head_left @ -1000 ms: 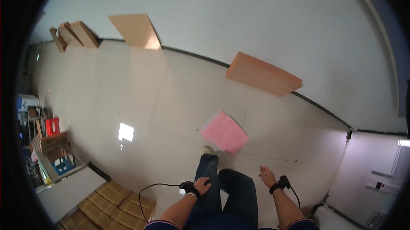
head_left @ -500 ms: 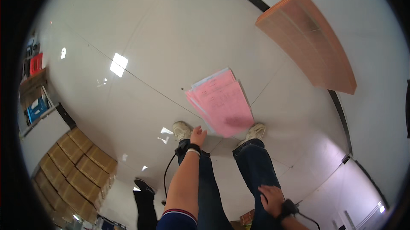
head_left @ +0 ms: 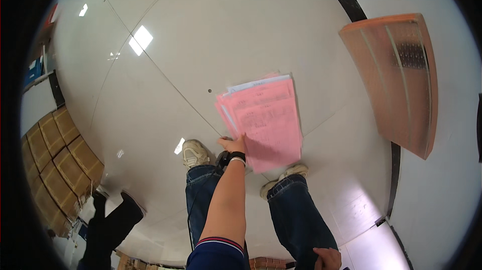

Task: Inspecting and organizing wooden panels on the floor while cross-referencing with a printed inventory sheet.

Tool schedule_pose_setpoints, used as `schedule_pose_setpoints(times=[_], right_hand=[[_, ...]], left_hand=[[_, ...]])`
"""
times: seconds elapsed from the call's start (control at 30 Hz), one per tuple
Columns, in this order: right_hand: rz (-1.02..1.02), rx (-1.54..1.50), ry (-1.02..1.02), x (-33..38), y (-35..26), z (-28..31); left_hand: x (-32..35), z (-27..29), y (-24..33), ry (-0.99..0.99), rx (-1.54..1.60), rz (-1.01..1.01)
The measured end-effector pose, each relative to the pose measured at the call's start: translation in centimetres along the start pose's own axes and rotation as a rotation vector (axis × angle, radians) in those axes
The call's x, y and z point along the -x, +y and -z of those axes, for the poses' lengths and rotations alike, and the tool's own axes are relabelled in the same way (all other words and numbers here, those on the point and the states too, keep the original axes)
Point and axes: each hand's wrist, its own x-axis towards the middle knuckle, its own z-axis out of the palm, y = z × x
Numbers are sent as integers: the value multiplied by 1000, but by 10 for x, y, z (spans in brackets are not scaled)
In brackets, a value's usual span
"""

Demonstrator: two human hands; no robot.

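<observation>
A loose stack of pink printed sheets, with some white ones among them, lies on the floor in front of my shoes. My left hand reaches down to the stack's lower left edge. Its thumb overlaps the pink paper and the fingers point left, apart; whether they touch the sheets I cannot make out. A black strap with a small device circles that wrist. Beside my right knee, my right hand rests against the jeans with loosely extended fingers. Nothing shows in it, and the picture's lower edge cuts part of it off.
A large orange-brown slab stands by the white wall on the right. Stacked cardboard boxes fill the left side. Another person's black-clad legs are at the lower left. My beige shoes flank the papers' near end.
My left hand has moved from beside my left shoe to the papers' edge. My right hand has lowered toward the picture's bottom edge. The view has shifted, and the other person's legs show more.
</observation>
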Motion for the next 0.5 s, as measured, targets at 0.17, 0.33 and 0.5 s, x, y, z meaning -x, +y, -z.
schedule_pose_setpoints(times=[0.17,0.33,0.5], right_hand=[[22,13,-7,-2,-7,-5],[57,63,-11,-3,-15,-12],[59,115,-6,-5,-21,-9]], left_hand=[[3,-2,-1,-355,-55,20],[8,-10,-2,-584,4,-111],[34,3,33,-750,247,-50]])
